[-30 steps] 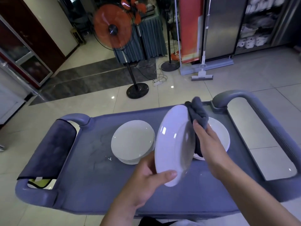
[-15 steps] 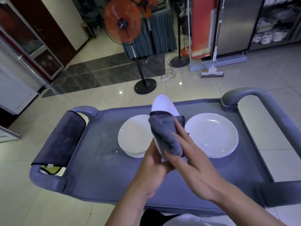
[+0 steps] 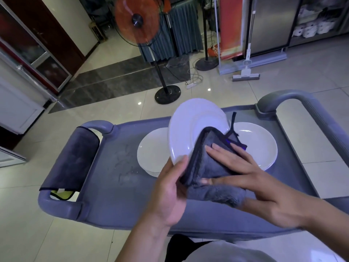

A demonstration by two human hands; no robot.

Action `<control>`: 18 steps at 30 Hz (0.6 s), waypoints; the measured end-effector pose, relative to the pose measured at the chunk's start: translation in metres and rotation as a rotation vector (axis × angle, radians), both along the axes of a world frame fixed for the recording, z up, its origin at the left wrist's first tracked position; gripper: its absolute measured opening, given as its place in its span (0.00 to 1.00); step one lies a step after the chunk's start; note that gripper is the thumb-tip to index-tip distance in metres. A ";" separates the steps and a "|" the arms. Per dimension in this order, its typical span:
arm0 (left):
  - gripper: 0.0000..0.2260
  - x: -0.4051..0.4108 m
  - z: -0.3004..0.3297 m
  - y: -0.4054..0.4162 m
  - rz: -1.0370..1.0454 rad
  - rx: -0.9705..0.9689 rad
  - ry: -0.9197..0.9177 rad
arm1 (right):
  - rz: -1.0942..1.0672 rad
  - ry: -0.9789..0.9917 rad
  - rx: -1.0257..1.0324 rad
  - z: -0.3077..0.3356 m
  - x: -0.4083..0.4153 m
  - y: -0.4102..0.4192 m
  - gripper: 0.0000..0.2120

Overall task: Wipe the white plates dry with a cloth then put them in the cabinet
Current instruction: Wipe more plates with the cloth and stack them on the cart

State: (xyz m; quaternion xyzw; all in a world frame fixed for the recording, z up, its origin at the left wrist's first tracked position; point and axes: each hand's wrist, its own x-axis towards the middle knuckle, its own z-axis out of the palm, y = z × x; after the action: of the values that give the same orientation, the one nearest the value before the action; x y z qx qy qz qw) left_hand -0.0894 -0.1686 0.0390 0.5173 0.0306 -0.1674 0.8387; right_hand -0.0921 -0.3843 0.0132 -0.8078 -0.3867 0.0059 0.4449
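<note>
Since the earlier frame, the held plate [image 3: 190,129] has turned from nearly edge-on to tilted with its concave face toward the camera, and the cloth [image 3: 209,167] has spread wider across its lower right portion. Work surface: a grey-blue plastic service cart [image 3: 117,186] with rounded loop handles at both ends, standing on glossy cream floor tiles; a dark towel [image 3: 71,159] is draped over the left handle. Far side of the room: an orange pedestal fan [image 3: 137,21] on a black round base, a mop [image 3: 245,74], and shelving at far right. All plates are smooth, round, glossy white; the cloth is grey, plush, with dark stitched edging and a hanging loop. A stack of plates [image 3: 151,157] lies left of centre on the cart, and one plate [image 3: 258,146] lies right of it. The left hand [image 3: 170,193] grips the held plate's near rim, thumb on its face. The right hand [image 3: 251,176] presses the cloth against the plate with extended fingers, thumb pinching the cloth's lower fold.
</note>
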 end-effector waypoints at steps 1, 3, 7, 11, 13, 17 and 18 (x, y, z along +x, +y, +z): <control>0.26 0.000 -0.001 -0.001 0.016 0.024 0.017 | 0.009 -0.005 -0.007 0.000 0.000 -0.005 0.25; 0.26 -0.001 -0.003 -0.002 0.025 0.029 0.038 | 0.033 -0.010 -0.049 -0.003 -0.001 -0.013 0.27; 0.25 0.000 -0.006 0.009 0.054 0.012 0.077 | 0.023 0.014 -0.113 -0.020 -0.006 -0.028 0.25; 0.27 0.006 -0.004 0.029 0.139 0.053 0.067 | -0.228 0.495 0.174 -0.050 -0.017 -0.033 0.22; 0.28 0.008 -0.001 0.038 0.168 0.057 0.086 | -0.444 0.873 0.576 -0.055 -0.019 -0.027 0.17; 0.27 0.002 -0.005 0.046 0.202 -0.028 0.157 | -0.717 1.165 0.914 -0.053 -0.020 -0.011 0.18; 0.25 0.000 -0.009 0.047 0.211 -0.040 0.176 | -0.699 1.217 0.963 -0.053 -0.014 -0.006 0.28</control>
State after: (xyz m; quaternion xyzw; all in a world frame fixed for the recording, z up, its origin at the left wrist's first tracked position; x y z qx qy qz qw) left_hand -0.0896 -0.1215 0.0300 0.4777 0.1547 -0.1237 0.8559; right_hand -0.1063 -0.3903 -0.0397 -0.4594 0.2311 0.1362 0.8468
